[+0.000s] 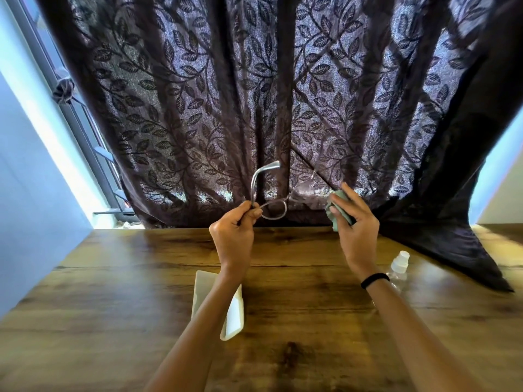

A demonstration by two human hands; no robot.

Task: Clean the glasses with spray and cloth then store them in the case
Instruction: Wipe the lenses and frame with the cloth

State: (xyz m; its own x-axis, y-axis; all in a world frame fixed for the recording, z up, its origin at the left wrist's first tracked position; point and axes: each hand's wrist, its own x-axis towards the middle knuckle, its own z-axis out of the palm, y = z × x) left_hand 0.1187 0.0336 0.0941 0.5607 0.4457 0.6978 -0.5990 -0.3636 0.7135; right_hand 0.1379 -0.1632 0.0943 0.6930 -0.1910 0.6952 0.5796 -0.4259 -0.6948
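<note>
**Glasses up to the light, cloth at the ready**

Left hand (pixel 233 230) pinches the glasses (pixel 274 209) at the near hinge, grip closed on the frame, one arm poking up toward 12 o'clock. They are held well off the surface (pixel 113 278), against the backlit curtain (pixel 198 94), likely so smears show.

Right hand (pixel 356 224), at 3 o'clock of the lenses, has its grip closed round a bunched green cloth (pixel 334 223) just beside the far lens. Cannot tell if they touch. That lens looks misted.

Case (pixel 235 318) lies open at 6 o'clock under the left forearm, handy for storing. Spray bottle (pixel 399 267) stands at 4 o'clock by the right wrist. Judged: wiping stage, storing not yet done.
</note>
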